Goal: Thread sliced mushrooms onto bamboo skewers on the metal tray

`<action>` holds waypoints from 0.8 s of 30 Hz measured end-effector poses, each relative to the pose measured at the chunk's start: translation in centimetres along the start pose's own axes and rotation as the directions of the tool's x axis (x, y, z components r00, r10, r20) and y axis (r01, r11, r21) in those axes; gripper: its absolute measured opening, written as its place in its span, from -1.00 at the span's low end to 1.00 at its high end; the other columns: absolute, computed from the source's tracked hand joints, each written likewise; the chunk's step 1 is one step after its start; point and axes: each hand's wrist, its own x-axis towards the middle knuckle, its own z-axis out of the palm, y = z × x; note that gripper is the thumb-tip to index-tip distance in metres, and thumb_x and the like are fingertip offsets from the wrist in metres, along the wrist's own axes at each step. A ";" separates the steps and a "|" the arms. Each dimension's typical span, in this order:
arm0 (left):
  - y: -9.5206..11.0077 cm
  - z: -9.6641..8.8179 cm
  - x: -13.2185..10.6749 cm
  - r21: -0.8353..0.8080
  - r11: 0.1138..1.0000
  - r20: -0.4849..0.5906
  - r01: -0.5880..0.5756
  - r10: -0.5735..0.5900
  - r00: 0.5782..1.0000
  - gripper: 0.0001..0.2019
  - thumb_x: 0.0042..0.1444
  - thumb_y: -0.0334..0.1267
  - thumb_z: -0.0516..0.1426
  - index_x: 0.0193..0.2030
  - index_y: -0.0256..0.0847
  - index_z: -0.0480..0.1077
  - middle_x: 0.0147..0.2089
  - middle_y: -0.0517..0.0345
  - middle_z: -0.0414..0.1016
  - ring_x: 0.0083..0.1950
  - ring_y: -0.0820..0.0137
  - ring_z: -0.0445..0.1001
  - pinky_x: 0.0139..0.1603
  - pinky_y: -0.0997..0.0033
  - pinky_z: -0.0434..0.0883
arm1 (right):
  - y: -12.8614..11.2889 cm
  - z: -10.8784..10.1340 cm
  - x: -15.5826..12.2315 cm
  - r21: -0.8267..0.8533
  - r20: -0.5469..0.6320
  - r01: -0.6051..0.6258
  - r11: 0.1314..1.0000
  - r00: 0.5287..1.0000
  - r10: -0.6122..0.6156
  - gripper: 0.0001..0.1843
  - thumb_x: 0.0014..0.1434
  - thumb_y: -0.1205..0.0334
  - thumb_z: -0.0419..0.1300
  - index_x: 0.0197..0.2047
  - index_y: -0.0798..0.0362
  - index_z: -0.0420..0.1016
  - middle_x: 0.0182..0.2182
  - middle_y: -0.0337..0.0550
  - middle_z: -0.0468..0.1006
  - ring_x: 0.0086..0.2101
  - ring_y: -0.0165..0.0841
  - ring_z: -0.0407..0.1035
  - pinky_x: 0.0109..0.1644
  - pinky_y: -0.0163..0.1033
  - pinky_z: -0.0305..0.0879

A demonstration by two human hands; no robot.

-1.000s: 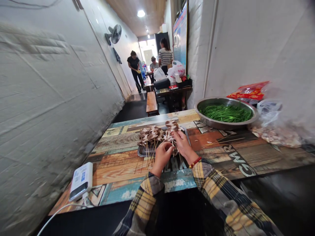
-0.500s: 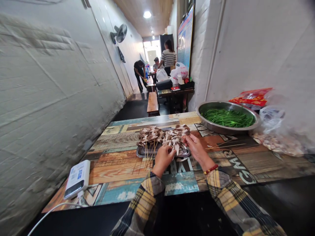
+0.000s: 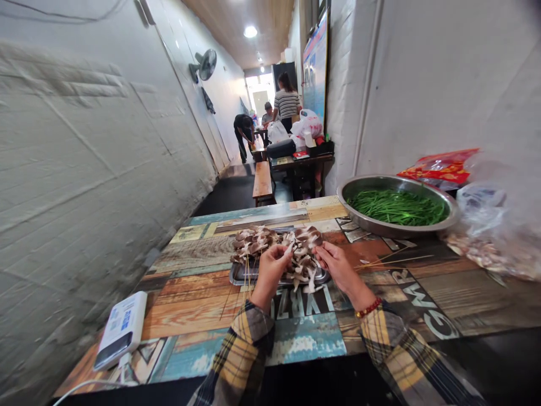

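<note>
A metal tray (image 3: 236, 274) on the patterned table (image 3: 198, 293) holds mushroom skewers (image 3: 253, 241) with thin sticks pointing toward me. My left hand (image 3: 270, 268) is closed in a pinch on a bunch of mushrooms (image 3: 304, 256) above the tray's near edge. My right hand (image 3: 336, 262) is closed on the same bunch from the right side. Both arms wear plaid sleeves, and a red bead bracelet (image 3: 367, 308) sits on the right wrist.
A steel bowl of green stalks (image 3: 397, 206) stands at the right, with loose skewer sticks (image 3: 393, 259) in front and plastic bags (image 3: 486, 225) beyond. A white power bank (image 3: 116, 330) with a cable lies at the left. Three people stand by far tables (image 3: 300, 160).
The bunch of mushrooms and both hands shifted slightly; the left hand rose to pinch its top. The person in black down the aisle has bent over.
</note>
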 end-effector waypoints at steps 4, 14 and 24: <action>0.4 0.2 0.7 -0.101 0.995 -0.011 0.001 -0.002 1.000 -0.69 -0.19 -0.14 0.33 -0.35 -0.30 0.48 -0.56 0.24 0.40 -0.60 0.57 0.28 -0.57 0.57 0.22 | 0.5 0.0 -0.9 -0.073 0.074 0.013 0.997 0.997 -0.007 -0.60 0.08 -0.12 0.22 -0.40 0.11 0.46 -0.65 -0.37 0.24 -0.66 -0.55 0.04 -0.60 -0.39 -0.08; -0.1 0.1 0.8 -0.245 0.969 -0.099 0.017 -0.042 0.994 -0.73 -0.22 -0.23 0.36 -0.31 -0.27 0.56 -0.33 0.12 0.57 -0.36 0.48 0.45 -0.32 0.52 0.37 | 0.9 0.8 -1.6 -0.290 0.165 -0.047 0.956 0.981 0.098 -0.57 0.10 -0.15 0.15 -0.38 0.10 0.49 -0.68 -0.37 0.20 -0.66 -0.52 0.02 -0.61 -0.37 -0.09; 1.0 -0.3 0.6 -0.473 0.878 -0.062 0.067 -0.109 0.992 -0.77 -0.15 -0.23 0.33 -0.33 -0.28 0.55 -0.36 0.11 0.55 -0.35 0.49 0.47 -0.33 0.55 0.35 | 1.3 0.5 -1.7 -0.376 0.149 -0.014 0.927 0.986 0.075 -0.57 0.11 -0.13 0.15 -0.36 0.11 0.53 -0.69 -0.33 0.24 -0.65 -0.49 0.06 -0.58 -0.36 -0.04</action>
